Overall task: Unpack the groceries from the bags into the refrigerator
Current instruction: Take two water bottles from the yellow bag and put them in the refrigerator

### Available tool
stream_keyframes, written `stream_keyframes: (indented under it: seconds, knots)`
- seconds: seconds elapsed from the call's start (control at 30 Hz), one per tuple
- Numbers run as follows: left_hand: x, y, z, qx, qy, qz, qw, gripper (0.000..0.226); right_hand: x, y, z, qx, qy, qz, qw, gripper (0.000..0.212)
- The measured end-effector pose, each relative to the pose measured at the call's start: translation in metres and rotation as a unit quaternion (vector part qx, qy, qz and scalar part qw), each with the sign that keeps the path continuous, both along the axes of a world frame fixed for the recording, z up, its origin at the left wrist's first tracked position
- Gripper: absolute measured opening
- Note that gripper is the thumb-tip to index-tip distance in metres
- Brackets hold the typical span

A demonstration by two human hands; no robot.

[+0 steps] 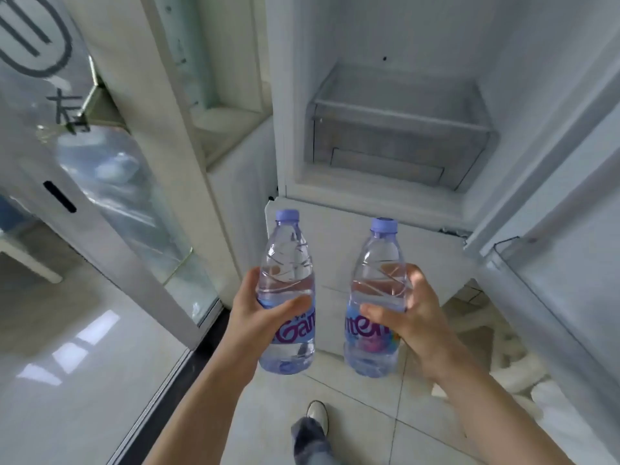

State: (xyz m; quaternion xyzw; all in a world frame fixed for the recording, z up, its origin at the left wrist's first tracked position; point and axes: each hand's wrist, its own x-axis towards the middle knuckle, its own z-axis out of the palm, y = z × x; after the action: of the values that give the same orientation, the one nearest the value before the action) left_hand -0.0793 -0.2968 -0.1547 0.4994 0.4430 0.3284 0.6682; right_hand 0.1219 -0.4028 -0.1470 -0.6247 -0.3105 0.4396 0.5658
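Note:
Two clear water bottles with purple caps and purple-blue labels stand upright in the air in front of an open white refrigerator [335, 95]. My left hand [258, 317] grips the left bottle [287, 273] around its middle. My right hand [409, 317] grips the right bottle [377, 276] the same way. Both bottles are below the refrigerator's open compartment, level with its closed lower drawer front [352, 243]. Inside, a clear crisper drawer [396, 142] sits at the bottom under a glass shelf.
The refrigerator's right door [563, 203] stands open with a door shelf at its lower edge. A glass door with a white frame [110, 203] is at the left. White bags [510, 360] lie on the tiled floor at the right. My shoe [317, 414] is below.

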Motion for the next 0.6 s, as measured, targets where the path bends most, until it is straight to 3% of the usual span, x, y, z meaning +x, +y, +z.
stream_keyframes:
  seconds: [0.33,0.6]
  knots:
    - [0.112,0.131,0.051,0.109,-0.026,-0.051,0.992,0.071,0.089,0.116,0.048,0.073,-0.047,-0.085,0.993,0.085]
    - [0.184,0.226,0.099,0.212,-0.051,-0.105,0.97,0.061,0.142,0.194,0.088,0.152,-0.075,-0.147,0.974,0.083]
